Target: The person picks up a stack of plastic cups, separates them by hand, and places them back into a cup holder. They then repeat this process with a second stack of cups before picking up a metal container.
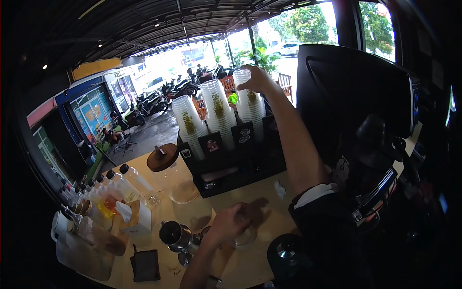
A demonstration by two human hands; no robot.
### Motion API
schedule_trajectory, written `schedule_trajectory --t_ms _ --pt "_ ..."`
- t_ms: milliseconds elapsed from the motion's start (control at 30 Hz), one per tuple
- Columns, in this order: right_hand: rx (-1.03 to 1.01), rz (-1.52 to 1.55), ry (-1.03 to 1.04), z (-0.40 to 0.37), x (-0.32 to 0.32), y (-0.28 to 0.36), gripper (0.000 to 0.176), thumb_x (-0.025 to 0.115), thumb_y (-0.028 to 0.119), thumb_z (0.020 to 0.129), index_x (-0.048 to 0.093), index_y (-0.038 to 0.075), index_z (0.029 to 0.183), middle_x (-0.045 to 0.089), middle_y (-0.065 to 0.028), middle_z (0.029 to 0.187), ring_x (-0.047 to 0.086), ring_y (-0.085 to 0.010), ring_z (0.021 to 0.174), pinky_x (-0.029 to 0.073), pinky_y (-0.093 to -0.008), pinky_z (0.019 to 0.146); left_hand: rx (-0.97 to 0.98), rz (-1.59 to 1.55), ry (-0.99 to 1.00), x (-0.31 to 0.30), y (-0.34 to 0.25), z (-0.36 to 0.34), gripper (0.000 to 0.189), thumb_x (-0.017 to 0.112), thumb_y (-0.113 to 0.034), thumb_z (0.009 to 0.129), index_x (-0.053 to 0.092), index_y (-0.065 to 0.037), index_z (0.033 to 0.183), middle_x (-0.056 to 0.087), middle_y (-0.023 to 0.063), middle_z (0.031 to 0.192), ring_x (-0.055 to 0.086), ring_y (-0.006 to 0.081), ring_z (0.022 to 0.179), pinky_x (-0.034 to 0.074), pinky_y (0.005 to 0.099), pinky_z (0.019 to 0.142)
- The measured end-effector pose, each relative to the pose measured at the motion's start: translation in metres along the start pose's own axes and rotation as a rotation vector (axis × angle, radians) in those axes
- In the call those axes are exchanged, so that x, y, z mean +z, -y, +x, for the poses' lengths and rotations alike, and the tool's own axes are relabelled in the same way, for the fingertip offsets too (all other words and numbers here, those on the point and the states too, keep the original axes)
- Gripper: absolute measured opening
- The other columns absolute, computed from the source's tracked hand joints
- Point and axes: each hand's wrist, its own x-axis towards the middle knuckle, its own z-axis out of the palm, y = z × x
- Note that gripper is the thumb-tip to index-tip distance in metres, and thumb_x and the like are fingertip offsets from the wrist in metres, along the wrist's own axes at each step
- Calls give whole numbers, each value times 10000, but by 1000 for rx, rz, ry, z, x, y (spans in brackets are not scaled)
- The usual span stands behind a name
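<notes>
My right hand (257,79) reaches up to the right-hand stack of clear plastic cups (251,107), its fingers closed around the top plastic cup (242,76). Two more stacks, a middle one (217,108) and a left one (188,120), stand beside it in a black cup holder (231,171). Low over the counter, my left hand (232,224) has its fingers curled. A clear round vessel (246,237) shows just below it; whether the fingers grip it is hidden. Left of that hand stands a metal pitcher (175,235).
A wide glass jar (178,183) with a wooden lid stands left of the holder. Several bottles (137,183), a tissue box (138,219) and a dark folded cloth (145,265) occupy the counter's left. A large black machine (353,91) rises at right.
</notes>
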Motion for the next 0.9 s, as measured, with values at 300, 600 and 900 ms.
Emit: schedule_trajectory --t_ms 300,600,900 --pt "118 -138 -39 -13 17 17 949 791 364 632 257 164 1391 347 -197 1383 417 -357 1224 404 -441 974 -37 33 13 -2 0 0 418 659 -265 740 569 -36 1077 643 143 982 610 299 957 469 361 843" --pt "111 -511 -90 -52 -6 106 718 561 222 804 215 7 1395 104 -252 1462 251 -376 1322 288 -556 1009 14 -15 -41 3 4 -4 217 634 -134 776 605 -23 960 653 83 902 624 173 865 473 292 800" --pt "-109 -366 113 -138 -25 172 582 617 323 754 493 -3 1220 266 -241 1408 327 -384 1278 321 -580 974 161 -90 -305 -8 -7 -17 373 632 -244 841 518 -2 1100 582 138 1080 558 231 1038 415 350 913"
